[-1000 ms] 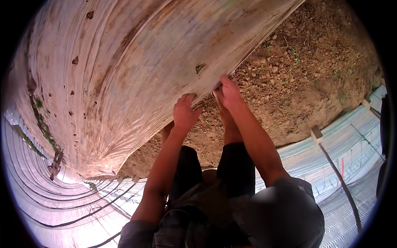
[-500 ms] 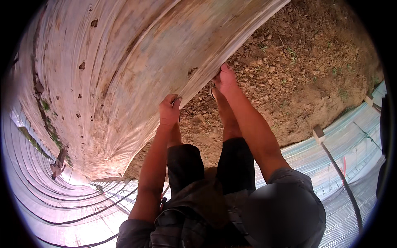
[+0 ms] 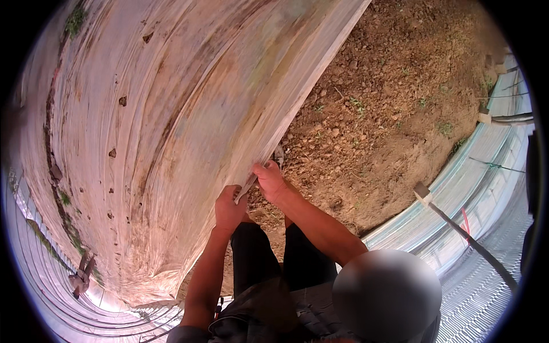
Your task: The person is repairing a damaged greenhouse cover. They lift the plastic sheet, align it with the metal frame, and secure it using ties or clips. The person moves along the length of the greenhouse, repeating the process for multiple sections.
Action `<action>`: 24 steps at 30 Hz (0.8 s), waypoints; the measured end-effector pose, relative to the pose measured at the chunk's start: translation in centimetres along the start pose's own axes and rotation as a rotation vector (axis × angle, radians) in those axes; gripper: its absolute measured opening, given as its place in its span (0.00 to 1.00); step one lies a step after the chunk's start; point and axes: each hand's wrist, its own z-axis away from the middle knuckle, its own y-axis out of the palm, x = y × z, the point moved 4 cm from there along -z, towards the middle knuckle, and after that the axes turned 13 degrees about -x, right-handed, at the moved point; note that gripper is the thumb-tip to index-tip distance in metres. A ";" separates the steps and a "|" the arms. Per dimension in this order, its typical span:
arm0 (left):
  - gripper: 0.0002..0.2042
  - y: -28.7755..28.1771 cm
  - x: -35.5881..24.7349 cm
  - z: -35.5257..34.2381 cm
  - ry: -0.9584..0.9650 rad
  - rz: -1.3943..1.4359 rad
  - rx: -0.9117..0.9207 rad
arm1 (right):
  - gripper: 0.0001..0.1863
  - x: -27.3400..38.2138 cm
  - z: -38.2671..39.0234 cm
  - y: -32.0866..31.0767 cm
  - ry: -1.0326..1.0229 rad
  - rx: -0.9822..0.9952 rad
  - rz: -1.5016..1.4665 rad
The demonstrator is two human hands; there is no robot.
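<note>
A wide, pale plastic sheet, translucent and streaked with soil, covers the ground at the left and centre. Its free edge runs slantwise from the top right down toward my legs. My left hand is closed on that edge, with a fold of it showing by the fingers. Just above and to the right, my right hand pinches the same edge, so the two hands are close together. Where the fingers wrap the plastic, the exact grip is partly hidden.
Bare brown soil with crumbs and small weeds lies to the right of the edge. Along the right stands a clear plastic wall with a dark pole. At the far lower left another person is visible under curved hoops.
My right hand has come down and left along the edge, close to my left hand. My left hand is somewhat lower. The view has shifted, and the edge looks straighter.
</note>
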 end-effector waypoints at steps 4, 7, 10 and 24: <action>0.13 -1.1 1.7 0.4 -0.191 0.117 0.164 | 0.07 10.1 -0.1 1.2 -0.117 0.009 -0.208; 0.14 -1.1 0.6 -0.3 -0.125 0.115 0.181 | 0.05 21.3 -0.4 1.9 -0.267 0.012 -0.277; 0.20 -1.4 -6.9 -2.1 0.161 0.016 0.000 | 0.01 24.2 1.8 2.8 -0.314 -0.012 -0.214; 0.12 4.2 -16.8 -9.4 -0.056 -0.038 0.121 | 0.09 50.5 -9.0 3.7 -0.246 -0.140 -0.184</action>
